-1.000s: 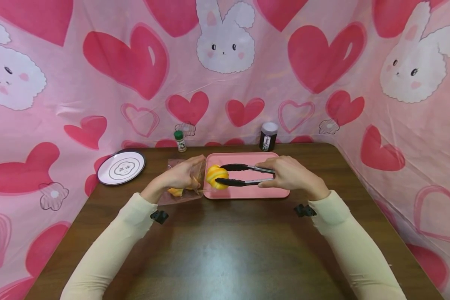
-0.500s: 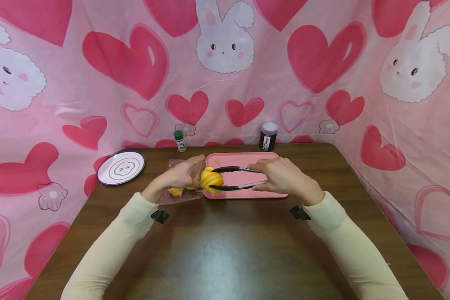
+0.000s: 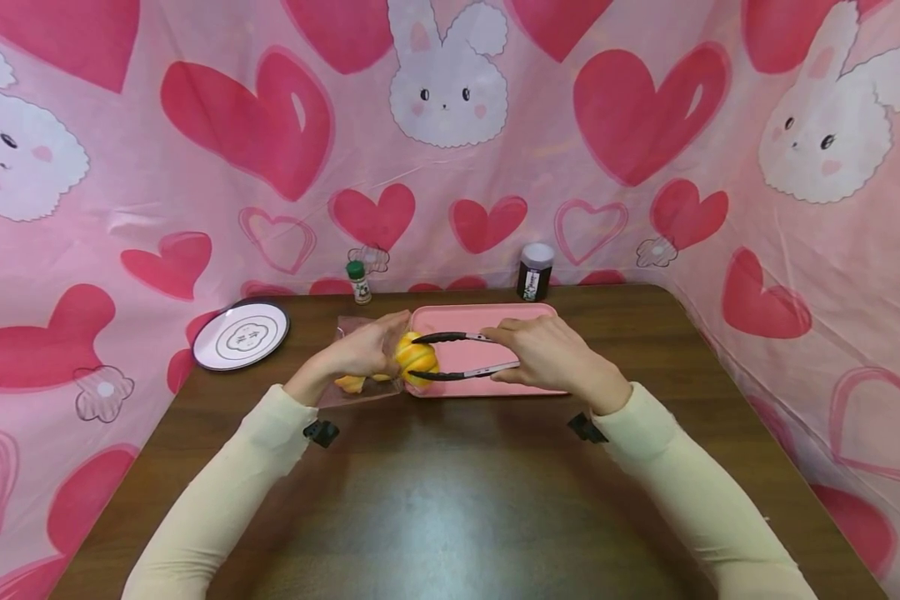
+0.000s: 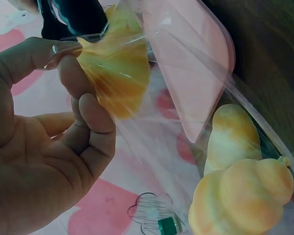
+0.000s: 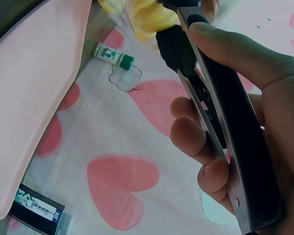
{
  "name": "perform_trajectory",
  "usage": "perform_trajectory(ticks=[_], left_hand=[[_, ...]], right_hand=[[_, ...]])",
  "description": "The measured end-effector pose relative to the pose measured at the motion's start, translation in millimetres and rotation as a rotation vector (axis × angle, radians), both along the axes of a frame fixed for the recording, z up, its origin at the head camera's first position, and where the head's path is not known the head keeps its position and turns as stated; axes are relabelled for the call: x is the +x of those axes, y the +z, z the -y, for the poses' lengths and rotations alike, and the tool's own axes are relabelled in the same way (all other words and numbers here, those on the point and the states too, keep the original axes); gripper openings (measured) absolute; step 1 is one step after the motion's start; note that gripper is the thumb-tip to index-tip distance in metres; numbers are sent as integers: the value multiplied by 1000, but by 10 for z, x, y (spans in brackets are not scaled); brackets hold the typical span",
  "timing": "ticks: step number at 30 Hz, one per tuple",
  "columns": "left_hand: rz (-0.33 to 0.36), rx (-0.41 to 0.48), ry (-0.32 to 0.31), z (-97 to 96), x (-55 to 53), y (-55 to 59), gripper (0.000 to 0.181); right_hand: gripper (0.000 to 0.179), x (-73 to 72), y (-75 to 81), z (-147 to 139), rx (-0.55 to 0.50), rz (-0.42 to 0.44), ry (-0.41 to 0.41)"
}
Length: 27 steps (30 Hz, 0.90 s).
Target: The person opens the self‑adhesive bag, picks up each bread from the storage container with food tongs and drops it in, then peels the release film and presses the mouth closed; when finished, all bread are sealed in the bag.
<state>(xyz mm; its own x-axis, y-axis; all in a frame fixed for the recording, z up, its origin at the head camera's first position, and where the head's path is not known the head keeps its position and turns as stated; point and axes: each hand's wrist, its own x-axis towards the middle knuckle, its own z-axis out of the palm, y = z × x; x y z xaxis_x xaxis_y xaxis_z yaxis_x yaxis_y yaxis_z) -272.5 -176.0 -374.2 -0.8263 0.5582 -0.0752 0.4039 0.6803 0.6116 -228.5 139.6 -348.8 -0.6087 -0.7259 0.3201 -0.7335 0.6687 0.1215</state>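
Observation:
My left hand (image 3: pixel 356 348) pinches the edge of a clear plastic bag (image 3: pixel 348 398) between thumb and fingers. Two golden bread rolls (image 4: pixel 240 196) lie inside the bag in the left wrist view. My right hand (image 3: pixel 547 354) grips black-tipped metal tongs (image 3: pixel 468 372), fingers wrapped round the handles. Between the tong tips sits a round, yellow-striped bread roll (image 3: pixel 417 357), right at the bag's mouth beside my left fingers. In the left wrist view this roll shows partly through the clear film, with the dark tong tips at its upper end.
Behind the tongs lies a pink tray (image 3: pixel 487 315), partly under them. A white plate with a dark rim (image 3: pixel 208 343) stands at the left edge. At the back of the table are a green-capped shaker (image 3: pixel 360 285) and a dark jar with a pale lid (image 3: pixel 535 273).
My right hand has moved left with the tongs, carrying the striped roll from over the tray's left end to the bag's mouth. The left hand has stayed nearly still.

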Motion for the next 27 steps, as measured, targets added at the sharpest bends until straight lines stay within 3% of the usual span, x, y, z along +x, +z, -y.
perform_trajectory(ticks=[9, 14, 20, 27], left_hand=[[23, -13, 9, 3, 24, 6, 98], [34, 20, 43, -7, 25, -5, 100], [62, 44, 33, -24, 22, -7, 99], [65, 35, 15, -22, 38, -8, 96]], right_hand=[[56, 2, -30, 31, 4, -1, -74], [56, 6, -29, 52, 24, -10, -47], [60, -7, -66, 133, 32, -55, -38], [60, -20, -94, 216, 33, 10, -69]])
